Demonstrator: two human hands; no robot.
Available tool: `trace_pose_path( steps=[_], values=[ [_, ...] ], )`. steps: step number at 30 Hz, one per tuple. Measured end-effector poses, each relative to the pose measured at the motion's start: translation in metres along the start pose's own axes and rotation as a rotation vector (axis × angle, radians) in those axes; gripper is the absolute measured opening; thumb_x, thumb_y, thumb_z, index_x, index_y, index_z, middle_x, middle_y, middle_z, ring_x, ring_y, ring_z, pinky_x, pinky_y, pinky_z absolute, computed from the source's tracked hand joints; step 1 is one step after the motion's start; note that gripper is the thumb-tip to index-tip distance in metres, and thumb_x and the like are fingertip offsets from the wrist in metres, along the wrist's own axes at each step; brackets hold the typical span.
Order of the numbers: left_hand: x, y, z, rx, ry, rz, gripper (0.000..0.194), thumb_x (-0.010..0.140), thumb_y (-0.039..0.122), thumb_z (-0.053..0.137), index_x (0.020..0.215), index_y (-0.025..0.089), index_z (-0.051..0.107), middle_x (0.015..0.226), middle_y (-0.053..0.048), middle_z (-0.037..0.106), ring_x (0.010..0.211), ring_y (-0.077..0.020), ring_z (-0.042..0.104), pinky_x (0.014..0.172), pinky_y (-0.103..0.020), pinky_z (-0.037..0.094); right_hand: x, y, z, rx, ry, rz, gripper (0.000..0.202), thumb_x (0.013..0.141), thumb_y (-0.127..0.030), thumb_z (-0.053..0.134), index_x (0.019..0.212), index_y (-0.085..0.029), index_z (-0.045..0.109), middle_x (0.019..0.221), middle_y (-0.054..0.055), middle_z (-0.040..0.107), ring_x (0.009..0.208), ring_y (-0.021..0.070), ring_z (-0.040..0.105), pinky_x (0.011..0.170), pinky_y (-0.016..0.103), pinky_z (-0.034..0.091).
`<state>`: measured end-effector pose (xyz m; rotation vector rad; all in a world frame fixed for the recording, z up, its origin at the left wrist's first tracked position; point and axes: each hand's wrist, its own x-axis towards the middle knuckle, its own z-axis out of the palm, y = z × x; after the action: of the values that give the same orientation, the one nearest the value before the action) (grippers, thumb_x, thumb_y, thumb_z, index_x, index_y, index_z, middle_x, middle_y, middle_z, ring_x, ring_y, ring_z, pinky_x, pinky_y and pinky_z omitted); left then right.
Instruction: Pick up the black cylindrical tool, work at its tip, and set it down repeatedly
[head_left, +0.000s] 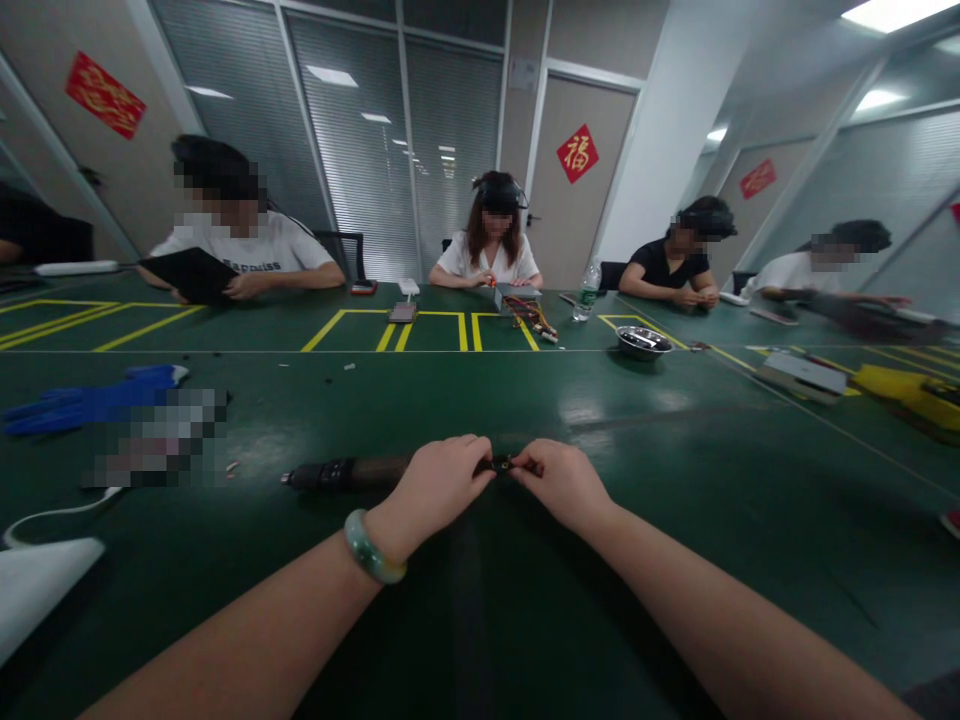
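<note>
A dark electric screwdriver (pixel 367 474) lies across the table in front of me, its narrow tip pointing left. My left hand (pixel 442 487), with a green bangle (pixel 369 548) at the wrist, is closed over its rear end and hides part of the body. Thumb and fingers of my right hand (pixel 564 485) pinch a small dark connector-like piece (pixel 504 464) with a bright metallic spot, right at the screwdriver's tail. The fingertips of both hands nearly meet there. Whether the piece is joined to the screwdriver cannot be made out.
Blue gloves (pixel 97 398) and a blurred-out device (pixel 161 440) with a white cable lie left. A metal bowl (pixel 643 343), a bottle (pixel 587 292) and a grey box with wires (pixel 517 297) stand farther off. Several people sit across the table (pixel 720 440).
</note>
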<state>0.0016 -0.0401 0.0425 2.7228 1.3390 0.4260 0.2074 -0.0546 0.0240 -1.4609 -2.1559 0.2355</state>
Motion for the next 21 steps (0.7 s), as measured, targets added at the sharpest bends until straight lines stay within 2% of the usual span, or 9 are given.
trace_pose_path(
  steps=[9,21],
  values=[
    [0.002,-0.001,0.002,0.022,-0.024,0.047,0.012,0.092,0.033,0.052,0.094,0.022,0.058,0.093,-0.001,0.061,0.085,-0.0173,0.059,0.070,-0.028,0.045,0.002,0.004,0.009,-0.026,-0.010,-0.064,0.002,0.083,-0.021,0.066,0.083,-0.021,0.067,0.085,-0.002,0.066,0.079,0.0120,0.060,0.072,0.024,0.042],
    [0.001,-0.001,0.002,0.034,-0.037,0.075,0.017,0.096,0.034,0.048,0.090,0.022,0.058,0.092,-0.001,0.061,0.084,-0.0163,0.059,0.072,-0.028,0.044,0.003,0.005,0.013,0.015,-0.004,-0.114,0.003,0.085,-0.022,0.066,0.084,-0.020,0.067,0.083,-0.002,0.064,0.077,0.0112,0.057,0.070,0.022,0.040]
  ],
)
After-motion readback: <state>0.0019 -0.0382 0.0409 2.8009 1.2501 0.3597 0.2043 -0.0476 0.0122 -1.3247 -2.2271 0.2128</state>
